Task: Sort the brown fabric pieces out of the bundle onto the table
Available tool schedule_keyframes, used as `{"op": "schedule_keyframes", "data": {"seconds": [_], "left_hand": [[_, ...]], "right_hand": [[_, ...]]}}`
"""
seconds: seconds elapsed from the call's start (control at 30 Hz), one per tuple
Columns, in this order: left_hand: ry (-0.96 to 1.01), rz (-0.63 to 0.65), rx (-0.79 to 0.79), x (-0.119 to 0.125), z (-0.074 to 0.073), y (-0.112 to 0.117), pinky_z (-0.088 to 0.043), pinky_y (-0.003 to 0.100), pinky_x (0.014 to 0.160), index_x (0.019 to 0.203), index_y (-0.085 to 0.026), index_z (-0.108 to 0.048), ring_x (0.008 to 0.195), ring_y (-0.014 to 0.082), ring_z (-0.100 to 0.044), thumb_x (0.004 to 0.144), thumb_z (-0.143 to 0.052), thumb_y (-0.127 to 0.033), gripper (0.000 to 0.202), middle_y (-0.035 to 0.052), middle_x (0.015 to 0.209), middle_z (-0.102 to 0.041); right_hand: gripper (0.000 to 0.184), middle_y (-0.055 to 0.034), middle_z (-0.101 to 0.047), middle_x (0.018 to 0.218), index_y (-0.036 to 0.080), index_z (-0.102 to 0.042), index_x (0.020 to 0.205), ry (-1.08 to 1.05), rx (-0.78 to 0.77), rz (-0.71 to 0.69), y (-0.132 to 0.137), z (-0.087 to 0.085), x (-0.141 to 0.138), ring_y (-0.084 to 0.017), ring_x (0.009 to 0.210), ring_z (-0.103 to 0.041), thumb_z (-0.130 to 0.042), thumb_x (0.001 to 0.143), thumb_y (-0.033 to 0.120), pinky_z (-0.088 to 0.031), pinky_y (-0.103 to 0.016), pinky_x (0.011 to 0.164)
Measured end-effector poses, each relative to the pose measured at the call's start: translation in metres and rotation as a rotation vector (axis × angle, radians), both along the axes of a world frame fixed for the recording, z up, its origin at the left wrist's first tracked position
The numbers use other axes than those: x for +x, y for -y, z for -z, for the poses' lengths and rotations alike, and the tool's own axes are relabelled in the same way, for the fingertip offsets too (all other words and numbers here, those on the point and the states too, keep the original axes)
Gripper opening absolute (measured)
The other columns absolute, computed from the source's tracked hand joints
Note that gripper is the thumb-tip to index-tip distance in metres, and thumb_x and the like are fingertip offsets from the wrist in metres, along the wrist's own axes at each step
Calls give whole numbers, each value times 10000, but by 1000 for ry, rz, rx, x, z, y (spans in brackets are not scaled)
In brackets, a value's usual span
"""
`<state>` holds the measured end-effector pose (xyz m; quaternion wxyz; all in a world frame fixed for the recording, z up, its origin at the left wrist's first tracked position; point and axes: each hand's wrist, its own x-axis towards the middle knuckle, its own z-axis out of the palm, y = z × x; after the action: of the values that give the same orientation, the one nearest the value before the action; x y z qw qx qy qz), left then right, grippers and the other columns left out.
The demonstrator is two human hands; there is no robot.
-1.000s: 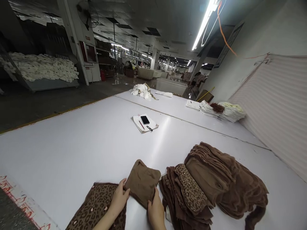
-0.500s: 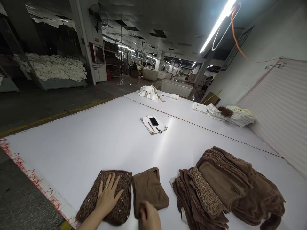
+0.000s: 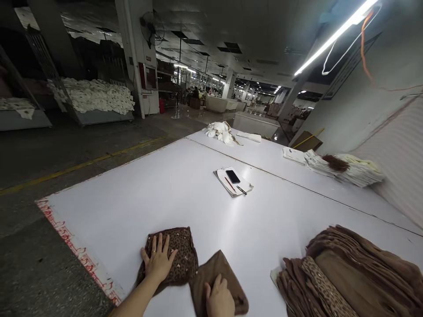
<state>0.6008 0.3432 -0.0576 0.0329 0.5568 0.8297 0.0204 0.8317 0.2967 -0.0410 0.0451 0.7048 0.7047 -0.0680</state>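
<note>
— So, why are both your hands on cloth?
— My left hand [image 3: 159,264] lies flat, fingers spread, on the leopard-print piece [image 3: 183,259], seemingly to keep it smooth against the white table [image 3: 148,193]. My right hand [image 3: 221,300] is on the plain brown piece [image 3: 214,265] just beside it; whether its fingers clamp any fabric, I cannot tell.
— And the brown stack [image 3: 360,264]?
— Well apart to my right, perhaps to leave working room. Phone [image 3: 233,176] and pencil [image 3: 230,184] lie on the papers [image 3: 244,182], likely for easy reach.
— Any containers?
— A grey-walled cart [image 3: 104,118], far left, heaped with white cloth [image 3: 102,97]. The pale box [image 3: 256,124] beyond the table hides its contents.
</note>
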Motion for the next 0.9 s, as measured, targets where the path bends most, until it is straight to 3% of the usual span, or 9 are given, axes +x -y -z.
{"op": "schedule_keyframes", "data": {"seconds": [0.07, 0.17, 0.23, 0.33, 0.47, 0.57, 0.67, 0.8, 0.9], "left_hand": [[11, -31, -8, -15, -4, -16, 21, 684, 1050, 1432, -245, -257, 1421, 321, -90, 871, -262, -545, 635, 89, 1545, -165], [11, -76, -19, -47, -8, -32, 10, 682, 1050, 1434, -237, -254, 1420, 324, -89, 869, -250, -556, 649, 103, 1546, -165], [9, -116, -30, -68, -7, -37, -1, 680, 1051, 1440, -236, -227, 1420, 322, -85, 872, -227, -562, 655, 106, 1549, -150], [6, -147, -35, -87, -6, -41, -11, 666, 1058, 1449, -239, -178, 1425, 306, -64, 874, -196, -576, 666, 100, 1556, -117], [12, -144, -17, -75, -7, -56, -23, 667, 1057, 1447, -226, -196, 1423, 318, -63, 883, -202, -560, 655, 112, 1553, -128], [54, -109, -10, -51, -9, -75, -24, 671, 1056, 1444, -217, -213, 1422, 325, -60, 888, -219, -545, 646, 119, 1551, -134], [140, -90, -15, -30, -12, -98, -9, 674, 1059, 1443, -204, -218, 1424, 329, -38, 880, -242, -549, 661, 120, 1552, -114], [255, -59, 20, -22, -20, -117, -96, 705, 1036, 1433, -187, -269, 1414, 342, -111, 887, -246, -529, 644, 140, 1535, -180], [246, -14, 69, -32, -22, -105, -165, 648, 1060, 1431, -197, -281, 1419, 295, -125, 924, -194, -428, 564, 109, 1534, -205]], "right_hand": [[465, -247, -673, 976, 24, -568, 1216, -99, -9, -52, -6, -16, -31, -319, 835, -674, -318, 922, 283, -537, -416, 687], [454, -206, -613, 1204, 163, -520, 1295, -185, 52, -212, -12, -23, -46, -360, 1041, -604, -455, 853, 240, -509, -495, 796], [566, -159, -510, 1359, 248, -480, 1329, -224, 31, -286, -10, -11, -41, -387, 1192, -501, -569, 770, 243, -452, -563, 891], [631, -134, -438, 1417, 292, -468, 1334, -241, 20, -254, -4, 18, -34, -396, 1281, -404, -638, 726, 306, -374, -626, 954], [663, -167, -415, 1421, 281, -460, 1340, -241, -8, -262, -2, 43, -55, -428, 1280, -391, -672, 718, 372, -363, -671, 931], [716, -165, -368, 1447, 313, -402, 1367, -259, -131, -396, -7, 47, -84, -426, 1295, -366, -685, 715, 391, -369, -687, 916], [732, -141, -343, 1464, 349, -361, 1380, -276, -152, -499, -17, 45, -102, -396, 1299, -376, -682, 725, 410, -388, -658, 925], [802, -163, -371, 1440, 269, -371, 1389, -289, -59, -555, -30, 49, -84, -378, 1264, -434, -737, 681, 350, -471, -533, 922], [628, -127, -476, 1374, 270, -475, 1328, -284, 121, -475, -26, 60, -48, -362, 1234, -477, -683, 736, 258, -472, -499, 941]]}}
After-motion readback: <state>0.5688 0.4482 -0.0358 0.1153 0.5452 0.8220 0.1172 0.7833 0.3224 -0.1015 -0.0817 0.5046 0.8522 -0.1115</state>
